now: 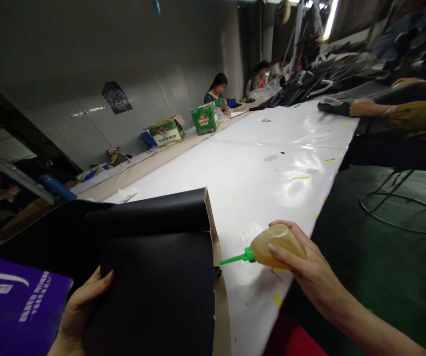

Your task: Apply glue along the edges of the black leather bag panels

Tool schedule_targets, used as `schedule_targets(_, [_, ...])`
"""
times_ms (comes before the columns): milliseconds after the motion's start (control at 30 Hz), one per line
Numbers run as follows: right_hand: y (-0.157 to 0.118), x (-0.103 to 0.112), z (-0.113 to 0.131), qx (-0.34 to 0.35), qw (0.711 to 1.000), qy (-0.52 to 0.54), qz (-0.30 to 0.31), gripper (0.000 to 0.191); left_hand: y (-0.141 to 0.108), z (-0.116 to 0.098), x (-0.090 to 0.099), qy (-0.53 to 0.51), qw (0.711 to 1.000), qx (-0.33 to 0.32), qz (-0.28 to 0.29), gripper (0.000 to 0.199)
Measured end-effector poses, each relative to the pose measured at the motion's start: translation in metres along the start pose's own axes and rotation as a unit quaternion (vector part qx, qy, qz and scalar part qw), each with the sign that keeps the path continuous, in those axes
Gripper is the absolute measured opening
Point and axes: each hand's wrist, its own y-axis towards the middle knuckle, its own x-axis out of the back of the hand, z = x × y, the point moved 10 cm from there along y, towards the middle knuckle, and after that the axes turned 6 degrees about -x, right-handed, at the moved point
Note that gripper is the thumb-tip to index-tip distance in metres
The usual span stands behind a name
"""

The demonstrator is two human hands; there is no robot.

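My left hand [86, 301] grips the left side of a black leather-like panel [161, 282], thumb on top and the other fingers hidden beneath. The panel's upper part is folded over, and a beige inner layer shows along its right edge. In my right hand [309, 262] is a squeeze bottle [277, 244] of yellowish liquid, with my fingers closed around it. Its green nozzle points left, the tip close to the panel's right edge. I cannot tell whether it touches. A small dark thing lies at that edge near the tip.
A purple printed box [16, 301] stands at the lower left. The white table [235, 168] stretches away, with small scraps on it. Green cartons [205, 118] line its far left side. At the right, a co-worker's hands [364, 106] rest on black material; other people sit farther back.
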Motion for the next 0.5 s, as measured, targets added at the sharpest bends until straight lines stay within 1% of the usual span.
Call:
schedule_targets(100, [0.010,0.003,0.012,0.028,0.997,0.023,-0.061,0.042,-0.001,0.000,0.005,0.014,1.000,0.015,-0.015,0.046])
schedule_targets(167, [0.012,-0.002,0.015,0.033,0.995,0.053,-0.077,0.041,-0.001,0.003,0.011,0.028,0.998,0.037,-0.028,0.059])
schedule_targets(267, [0.016,-0.007,0.021,0.032,0.984,0.148,-0.096,0.040,0.003,0.002,0.019,0.056,0.996,0.055,-0.037,0.082])
schedule_targets(333, [0.019,0.003,0.033,0.039,0.966,0.225,-0.122,0.037,0.007,0.000,0.022,0.066,0.996,0.051,-0.031,0.096])
schedule_targets(367, [0.020,0.015,0.042,0.048,0.956,0.255,-0.138,0.034,0.009,0.000,0.023,0.067,0.996,0.050,-0.027,0.102])
schedule_targets(400, [0.021,0.031,0.054,0.064,0.947,0.275,-0.156,0.029,0.011,-0.001,0.024,0.065,0.996,0.052,-0.022,0.106])
schedule_targets(433, [0.021,0.052,0.068,0.081,0.938,0.288,-0.175,0.024,0.013,-0.001,0.025,0.061,0.997,0.054,-0.017,0.109])
schedule_targets(467, [0.019,0.080,0.082,0.107,0.925,0.301,-0.205,0.018,0.015,-0.001,0.026,0.056,0.997,0.057,-0.013,0.110])
schedule_targets(500, [0.016,0.109,0.094,0.133,0.911,0.312,-0.235,0.016,0.017,-0.001,0.027,0.051,0.997,0.060,-0.008,0.110])
